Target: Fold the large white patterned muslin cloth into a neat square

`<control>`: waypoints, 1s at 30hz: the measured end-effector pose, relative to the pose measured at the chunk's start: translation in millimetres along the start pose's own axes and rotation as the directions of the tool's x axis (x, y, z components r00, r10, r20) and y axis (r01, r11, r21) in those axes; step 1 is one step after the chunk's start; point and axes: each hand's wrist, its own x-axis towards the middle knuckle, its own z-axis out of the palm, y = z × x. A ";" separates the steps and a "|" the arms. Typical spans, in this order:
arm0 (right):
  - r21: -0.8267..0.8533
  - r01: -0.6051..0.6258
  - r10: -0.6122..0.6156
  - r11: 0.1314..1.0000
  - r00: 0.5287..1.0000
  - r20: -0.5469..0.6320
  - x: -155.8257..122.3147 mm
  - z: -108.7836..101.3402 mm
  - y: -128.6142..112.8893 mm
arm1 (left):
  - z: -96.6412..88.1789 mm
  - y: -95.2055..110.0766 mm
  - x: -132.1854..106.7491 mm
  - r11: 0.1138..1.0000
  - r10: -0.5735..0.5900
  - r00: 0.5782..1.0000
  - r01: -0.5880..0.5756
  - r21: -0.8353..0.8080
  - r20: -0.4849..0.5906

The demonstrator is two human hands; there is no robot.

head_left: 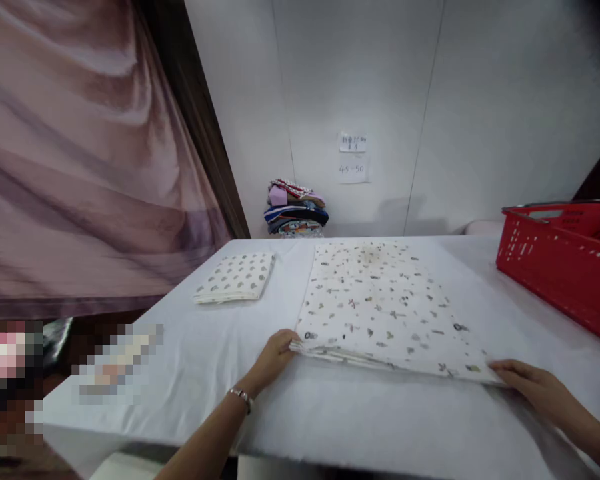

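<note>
While both hands hold printed cloth, the basket is cropped.

Pale-walled spot with a big pink curtain on the left

So the back wall is flat grey-white with thin seams running down it, plus two paper notes stuck up — the upper note has handwriting I can't really read, the lower note says 45-50. Curtain hangs in loose folds, with a dark upright strip between it and the wall. Desk has a white cover, kinda wrinkled on the left. Light's soft and dullish — faint shadow low on the wall.
</note>
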 end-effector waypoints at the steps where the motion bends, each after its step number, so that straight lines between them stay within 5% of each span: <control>1: -0.044 0.013 -0.013 0.999 1.000 -0.001 -3.3 -1.2 -3.2 | 1.0 0.0 -1.1 1.000 -0.008 1.000 0.007 -0.009 -0.012; 11: -0.473 0.238 -0.269 0.848 0.963 0.003 -23.7 1.7 -5.5 | 8.4 1.4 -20.3 0.968 0.148 0.988 -0.153 0.199 0.042; 13: -0.586 0.304 -0.372 0.751 0.928 0.004 -26.8 3.1 -5.4 | 8.8 5.4 -26.9 0.938 0.154 0.987 -0.158 0.309 0.036; 16: -0.661 0.446 -0.589 0.603 0.808 0.008 -31.5 8.8 -12.4 | 13.4 19.0 -33.9 0.891 0.187 0.982 -0.185 0.415 0.038; 20: -0.487 0.697 -0.750 0.526 0.650 0.121 -36.0 34.6 -38.6 | 34.4 48.4 -32.0 0.854 0.269 0.954 -0.301 0.424 0.134; 25: -0.225 0.818 -0.767 0.530 0.575 0.284 -33.4 80.7 -78.5 | 74.0 70.4 -14.1 0.853 0.329 0.924 -0.379 0.359 0.194; 30: -0.204 0.874 -0.809 0.441 0.486 0.330 -27.2 103.4 -95.5 | 92.2 63.6 -1.9 0.891 0.311 0.944 -0.330 0.312 0.109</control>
